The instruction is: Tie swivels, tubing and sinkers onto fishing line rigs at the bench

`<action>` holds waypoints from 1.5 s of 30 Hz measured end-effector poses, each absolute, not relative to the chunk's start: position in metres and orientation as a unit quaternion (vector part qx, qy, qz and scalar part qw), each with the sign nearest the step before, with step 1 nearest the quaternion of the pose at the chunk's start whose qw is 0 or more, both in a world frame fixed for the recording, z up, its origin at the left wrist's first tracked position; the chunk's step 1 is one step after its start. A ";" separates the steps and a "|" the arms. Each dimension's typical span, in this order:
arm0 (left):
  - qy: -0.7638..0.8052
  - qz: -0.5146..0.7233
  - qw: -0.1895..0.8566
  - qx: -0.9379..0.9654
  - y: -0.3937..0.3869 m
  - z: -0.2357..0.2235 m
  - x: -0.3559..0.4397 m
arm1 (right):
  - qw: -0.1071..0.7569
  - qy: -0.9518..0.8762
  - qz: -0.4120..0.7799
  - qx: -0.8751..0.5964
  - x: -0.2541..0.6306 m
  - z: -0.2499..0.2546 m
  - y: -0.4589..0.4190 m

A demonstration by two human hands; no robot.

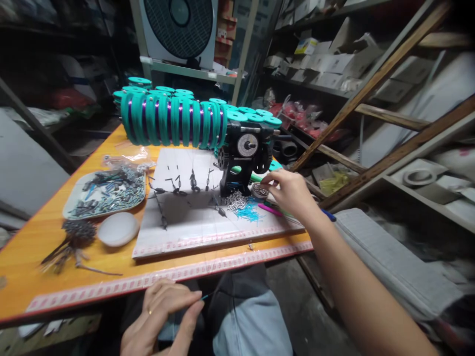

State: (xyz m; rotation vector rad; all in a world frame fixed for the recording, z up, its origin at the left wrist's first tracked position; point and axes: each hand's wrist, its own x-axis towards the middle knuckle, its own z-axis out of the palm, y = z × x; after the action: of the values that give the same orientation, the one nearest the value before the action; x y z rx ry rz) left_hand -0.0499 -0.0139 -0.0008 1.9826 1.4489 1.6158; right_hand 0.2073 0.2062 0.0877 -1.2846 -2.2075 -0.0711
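Below the table's front edge, my left hand (165,314) pinches a thin blue piece (204,297) between thumb and forefinger; a dark strand seems to run on from it. My right hand (289,190) reaches to a small round dish (261,191) of tiny metal parts, fingertips closed together at its rim. Whatever those fingertips hold is too small to make out. Beside the dish lie a pile of small silvery beads (236,201) and a scatter of short blue tubes (249,211). Dark fishing-tackle-like pieces (193,182) with thin lines rest on the white board (178,212).
A black winding device (245,148) carries a row of teal spools (174,121) over the board. To the left are a tray of mixed small parts (107,193), a white bowl (118,229) and a dark bundle (77,235). Shelves and a wooden ladder (371,94) flank the right.
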 end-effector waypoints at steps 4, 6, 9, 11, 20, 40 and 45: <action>0.509 0.519 0.077 0.683 -0.017 0.005 -0.050 | 0.374 -0.827 0.044 -0.417 0.184 0.087 0.137; 0.509 0.507 0.066 0.692 -0.018 0.006 -0.051 | 0.378 -0.837 0.116 -0.377 0.168 0.079 0.096; 0.508 0.496 0.056 0.702 -0.020 0.006 -0.053 | 0.415 -0.789 0.271 -0.362 0.146 0.063 0.048; 0.509 0.493 0.050 0.704 -0.022 0.005 -0.054 | 0.461 -0.737 0.310 -0.386 0.136 0.054 0.031; 0.512 0.490 0.053 0.704 -0.027 0.007 -0.053 | 0.513 -0.628 0.412 -0.415 0.123 0.040 0.018; 0.485 0.521 0.109 0.694 -0.022 0.012 -0.051 | 0.430 -0.574 0.589 -0.373 0.115 0.038 0.024; 0.487 0.562 0.146 0.652 -0.021 0.013 -0.049 | 0.450 -0.658 0.448 -0.404 0.125 0.042 0.021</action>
State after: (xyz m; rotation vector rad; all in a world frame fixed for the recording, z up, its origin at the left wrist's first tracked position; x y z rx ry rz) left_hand -0.0489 -0.0208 0.0133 1.8788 1.4023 1.6183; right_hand 0.1250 0.0206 0.0417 -1.0000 -1.6275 1.1089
